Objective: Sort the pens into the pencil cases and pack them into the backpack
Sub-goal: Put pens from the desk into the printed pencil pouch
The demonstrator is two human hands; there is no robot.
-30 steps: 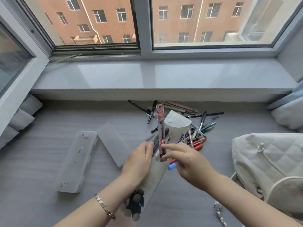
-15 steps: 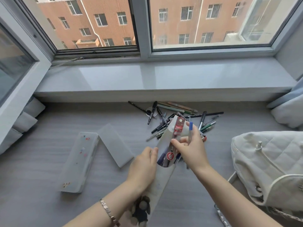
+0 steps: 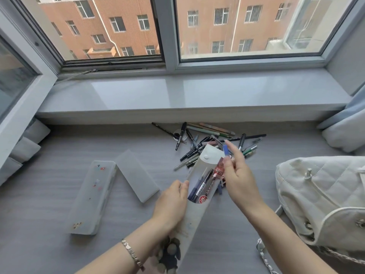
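The grey wood-grain surface (image 3: 59, 244) ends at the pale sill ledge (image 3: 177, 113), with the white quilted backpack (image 3: 320, 194) at its right and the open frosted plastic pencil case (image 3: 92, 196) well apart on the left. Between them the left hand (image 3: 171, 204) grips a slim white pouch case (image 3: 197, 214) with curled fingers. The right hand (image 3: 241, 178) pinches a blue-capped pen (image 3: 226, 150) at its mouth, near the loose pens (image 3: 197, 143).

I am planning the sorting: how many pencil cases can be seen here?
2. The pouch case is in the left hand; the clear case lies open to its left. The backpack might hide more.
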